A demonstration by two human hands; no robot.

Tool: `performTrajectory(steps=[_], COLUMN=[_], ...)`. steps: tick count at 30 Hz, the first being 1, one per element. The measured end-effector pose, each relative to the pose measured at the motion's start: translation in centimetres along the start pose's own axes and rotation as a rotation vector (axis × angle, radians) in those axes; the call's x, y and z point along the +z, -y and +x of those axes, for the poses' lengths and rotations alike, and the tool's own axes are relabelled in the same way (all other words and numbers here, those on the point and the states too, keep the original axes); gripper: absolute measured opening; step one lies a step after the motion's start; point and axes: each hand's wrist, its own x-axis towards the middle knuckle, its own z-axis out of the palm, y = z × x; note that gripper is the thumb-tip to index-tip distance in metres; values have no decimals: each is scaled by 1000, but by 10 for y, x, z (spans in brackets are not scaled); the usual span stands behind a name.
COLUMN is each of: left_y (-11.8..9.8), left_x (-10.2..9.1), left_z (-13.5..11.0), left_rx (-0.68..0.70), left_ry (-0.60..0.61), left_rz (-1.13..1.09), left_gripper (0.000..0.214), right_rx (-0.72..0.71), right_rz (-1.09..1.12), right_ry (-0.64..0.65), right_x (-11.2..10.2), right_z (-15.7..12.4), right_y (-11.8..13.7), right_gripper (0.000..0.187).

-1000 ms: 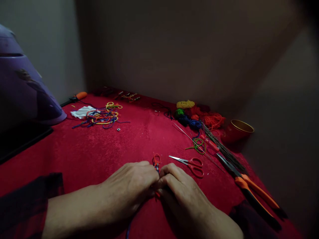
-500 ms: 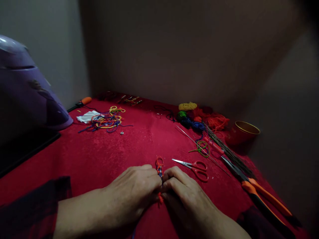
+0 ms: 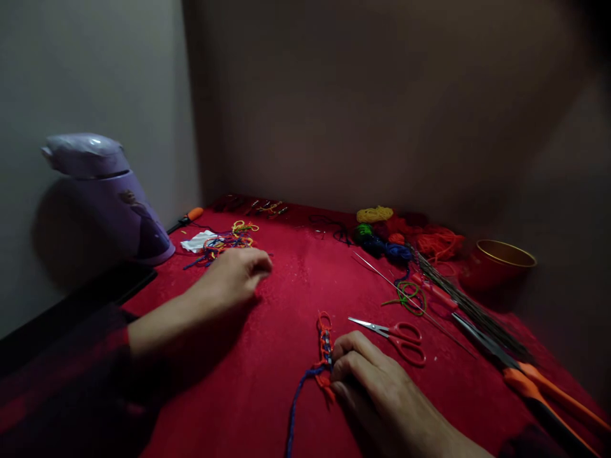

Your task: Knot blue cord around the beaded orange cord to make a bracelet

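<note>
A short braid of orange and blue cord (image 3: 325, 346) lies on the red cloth (image 3: 286, 299), a blue tail trailing toward me. My right hand (image 3: 372, 381) rests beside it, fingers curled and pinching the braid's lower end. My left hand (image 3: 236, 273) reaches out to the far left, fingers bunched, right next to a tangle of coloured cord scraps (image 3: 224, 242); whether it holds anything is hidden.
Small red scissors (image 3: 396, 334) lie right of the braid. Large orange-handled shears (image 3: 529, 375), thin metal rods (image 3: 468, 305), yarn balls (image 3: 396, 232) and a red cup (image 3: 496, 264) fill the right side. A purple kettle (image 3: 109, 197) stands at the left wall.
My left hand let go of the braid and moved out to the far left by the cord scraps. The right hand stays on the braid. The view shifted left.
</note>
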Motion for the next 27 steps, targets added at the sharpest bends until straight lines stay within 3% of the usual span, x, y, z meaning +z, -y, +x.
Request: performTrajectory(steps=[5,10,16,23,27], left_y=[42,51,59,55,15], left_x=[5,22,23,17,16], left_z=[13,11,17,14,1], left_rx=[-45,-41,-74,-90,-21], left_ry=[-2,-19,-29,6,58], left_rz=[102,140,159,139,32], left_gripper=[15,19,15,15,11], right_rx=[15,30,54,53,55], right_rz=[2,85,109,-72,-71], right_ry=[3,49,127,126,84], right_x=[1,-13,-26,-16,-10], right_z=[2,1,2,0,0], right_y=[-1,9,17,12,9], right_gripper=[19,19,20,19,18])
